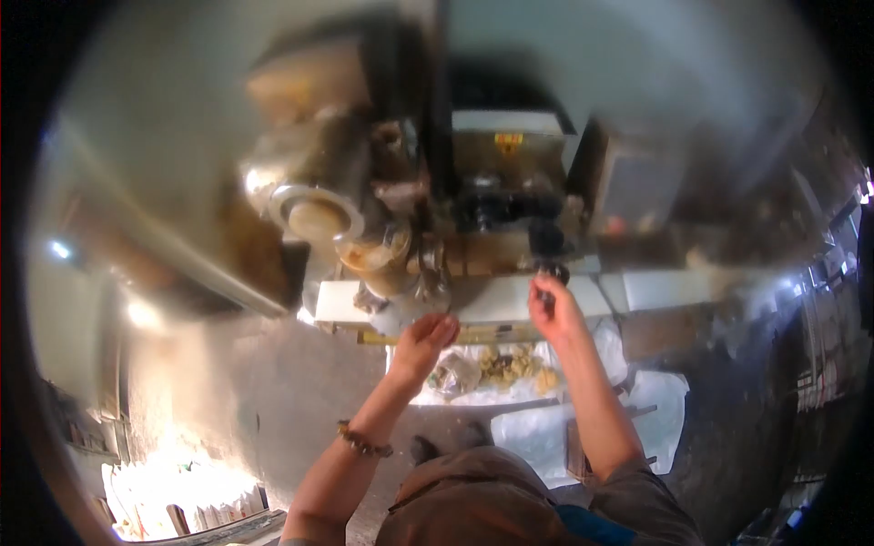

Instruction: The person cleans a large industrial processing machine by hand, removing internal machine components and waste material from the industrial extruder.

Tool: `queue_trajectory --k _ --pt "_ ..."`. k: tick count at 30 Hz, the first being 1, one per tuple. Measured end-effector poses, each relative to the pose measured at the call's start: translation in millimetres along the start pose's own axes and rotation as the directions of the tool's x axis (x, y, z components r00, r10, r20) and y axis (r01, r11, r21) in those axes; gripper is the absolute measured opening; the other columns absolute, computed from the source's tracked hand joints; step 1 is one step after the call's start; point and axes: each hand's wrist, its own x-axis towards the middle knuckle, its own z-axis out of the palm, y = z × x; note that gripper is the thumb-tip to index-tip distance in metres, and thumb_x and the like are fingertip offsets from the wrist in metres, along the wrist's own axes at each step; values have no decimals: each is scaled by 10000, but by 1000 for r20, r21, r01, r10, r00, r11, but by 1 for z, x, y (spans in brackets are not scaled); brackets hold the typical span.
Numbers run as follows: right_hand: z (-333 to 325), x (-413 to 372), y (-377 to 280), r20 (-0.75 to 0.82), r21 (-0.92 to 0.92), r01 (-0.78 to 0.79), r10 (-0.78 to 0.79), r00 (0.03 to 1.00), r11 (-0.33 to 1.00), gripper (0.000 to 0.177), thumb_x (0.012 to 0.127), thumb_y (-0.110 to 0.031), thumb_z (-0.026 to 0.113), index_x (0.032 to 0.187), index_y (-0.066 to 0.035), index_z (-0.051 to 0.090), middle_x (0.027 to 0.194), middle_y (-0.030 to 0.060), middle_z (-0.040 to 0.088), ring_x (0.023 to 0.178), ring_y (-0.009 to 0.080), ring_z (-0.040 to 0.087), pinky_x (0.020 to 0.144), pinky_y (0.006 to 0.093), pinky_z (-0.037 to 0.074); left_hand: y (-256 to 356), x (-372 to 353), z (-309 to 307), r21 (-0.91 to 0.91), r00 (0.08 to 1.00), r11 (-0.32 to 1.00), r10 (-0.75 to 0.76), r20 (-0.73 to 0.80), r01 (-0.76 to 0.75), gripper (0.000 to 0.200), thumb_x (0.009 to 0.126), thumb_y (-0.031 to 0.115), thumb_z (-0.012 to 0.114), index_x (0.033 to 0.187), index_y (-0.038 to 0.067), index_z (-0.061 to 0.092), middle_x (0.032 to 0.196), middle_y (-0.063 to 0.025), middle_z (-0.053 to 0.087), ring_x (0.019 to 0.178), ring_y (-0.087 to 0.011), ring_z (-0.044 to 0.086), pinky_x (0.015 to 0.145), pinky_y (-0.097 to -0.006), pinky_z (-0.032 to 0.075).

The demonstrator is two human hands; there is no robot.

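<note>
My left hand is in front of the white ledge, fingers pressed together and slightly blurred; what they hold, if anything, I cannot make out. Just beyond it hangs a crumpled clear plastic bag, below a metal machine with a round ring-shaped opening. To the right, my right hand is closed in a pinch around a small dark thing at the ledge. A black part of the equipment stands right behind those fingertips. Blur hides whether the two are joined.
A white ledge runs across in front of me. Beneath it, a white sheet or tray carries yellowish pieces and a clear bag. A box with a yellow label stands behind. White sacking lies by my legs.
</note>
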Motion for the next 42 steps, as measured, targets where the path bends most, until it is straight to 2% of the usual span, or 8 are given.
queue_trajectory --k 6,12,17,21,32,37,39,42 --pt "6 -15 13 -39 5 25 -24 999 1000 174 834 -149 758 891 -62 619 713 42 593 529 125 524 440 231 367 -20 91 36 -16 999 998 -53 4 53 434 1001 388 605 1196 1 616 1093 -84 666 1036 -180 625 959 -337 469" --pt "-6 -29 22 -7 24 11 -10 1000 1000 161 848 -147 740 907 -52 624 728 46 595 537 128 526 441 239 373 -16 146 70 -292 996 954 -42 77 63 499 968 474 622 1215 42 596 1144 -87 650 1073 -207 612 1007 -352 447" --pt "-7 -46 22 -38 49 -10 12 999 999 171 867 -165 728 931 -36 635 742 48 601 548 130 526 450 241 380 -12 185 83 -667 984 727 -74 163 165 571 977 526 567 1235 16 565 1199 -133 630 1120 -246 570 1061 -388 410" --pt "-6 -64 35 -117 58 -42 48 992 997 193 886 -181 709 955 -12 645 742 59 605 544 132 522 454 240 379 -5 201 90 -650 948 731 11 317 209 481 1003 432 555 1216 3 601 1234 -154 633 1132 -264 572 1059 -406 420" --pt "-34 -99 55 33 65 -84 82 996 994 218 892 -169 694 975 19 623 646 77 553 491 128 480 442 247 338 7 188 116 -511 846 846 155 510 153 390 902 210 736 1189 -32 630 1188 -169 687 1137 -284 647 1049 -415 465" --pt "-28 -119 56 -23 46 -78 80 997 996 235 889 -152 695 1011 33 615 642 71 539 470 133 461 436 252 332 3 170 119 -397 850 913 135 509 92 390 887 216 757 1174 -22 642 1167 -155 700 1132 -245 642 1023 -381 477" --pt "-33 -126 63 76 37 -76 73 994 996 227 892 -141 692 1029 26 621 645 66 541 462 131 455 435 255 331 1 161 118 -365 847 927 128 516 82 389 882 216 762 1170 -18 646 1158 -147 706 1126 -225 640 1008 -366 482" --pt "-39 -136 73 60 33 -123 121 991 992 192 897 -116 683 1043 0 634 652 59 543 468 132 460 440 256 338 -4 149 119 -329 841 944 177 511 1 411 856 210 784 1186 6 647 1148 -118 717 1106 -182 630 947 -332 490"
